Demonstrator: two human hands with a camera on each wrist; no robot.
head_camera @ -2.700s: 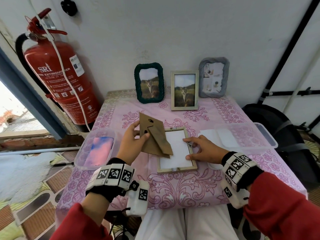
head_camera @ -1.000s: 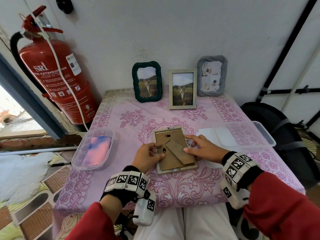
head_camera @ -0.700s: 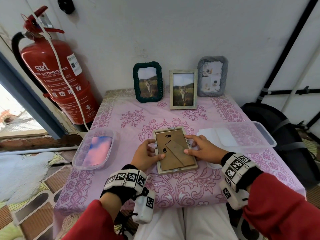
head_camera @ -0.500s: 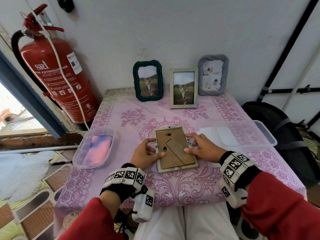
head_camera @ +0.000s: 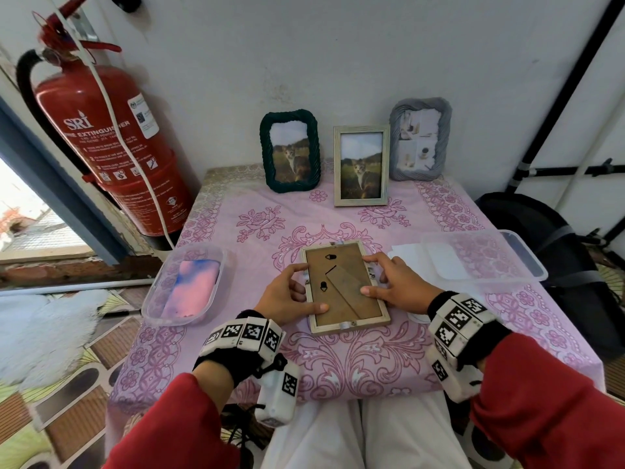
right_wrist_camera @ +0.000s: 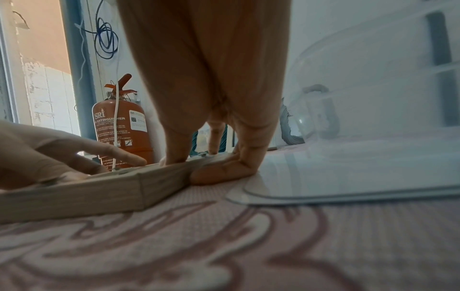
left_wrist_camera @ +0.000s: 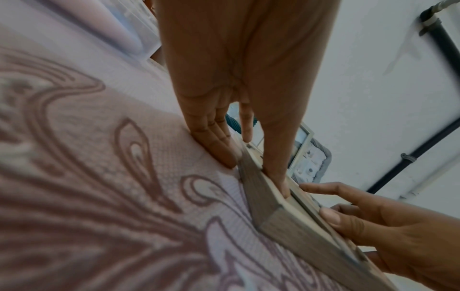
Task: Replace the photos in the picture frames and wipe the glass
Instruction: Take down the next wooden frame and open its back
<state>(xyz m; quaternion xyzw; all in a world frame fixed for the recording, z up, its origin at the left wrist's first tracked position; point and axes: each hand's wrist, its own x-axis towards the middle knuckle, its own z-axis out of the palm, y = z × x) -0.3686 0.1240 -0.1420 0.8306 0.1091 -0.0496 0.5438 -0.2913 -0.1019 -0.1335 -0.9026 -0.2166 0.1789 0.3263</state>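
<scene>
Frame laid face down, backing board pressed by both hands

Frame (head_camera: 346, 287) of pale wood is shown lying face down on the pink patterned tabletop (head_camera: 355, 360), with its brown backing board (head_camera: 338, 265) and folded stand uppermost. The left hand (head_camera: 287, 296) is placed at the frame's left edge: its thumb is laid flat on the backing board near the lower left corner, and its fingers (left_wrist_camera: 219, 145) are rested against the frame's side and the cloth. The right hand (head_camera: 399, 287) is placed at the right edge, its thumb pressed on the stand and its fingers spread along the rim. Neither grip is closed round the frame; straight fingers only press on it. Three upright frames are seen against the wall: a green one (head_camera: 291, 152), a pale wooden one (head_camera: 361, 165) and a grey one (head_camera: 420, 140). A clear tub (head_camera: 184, 286) holding a pink cloth is seen to the left, a second clear tub (head_camera: 483, 257) to the right, and a red fire extinguisher (head_camera: 108, 143) beside the tabletop.
</scene>
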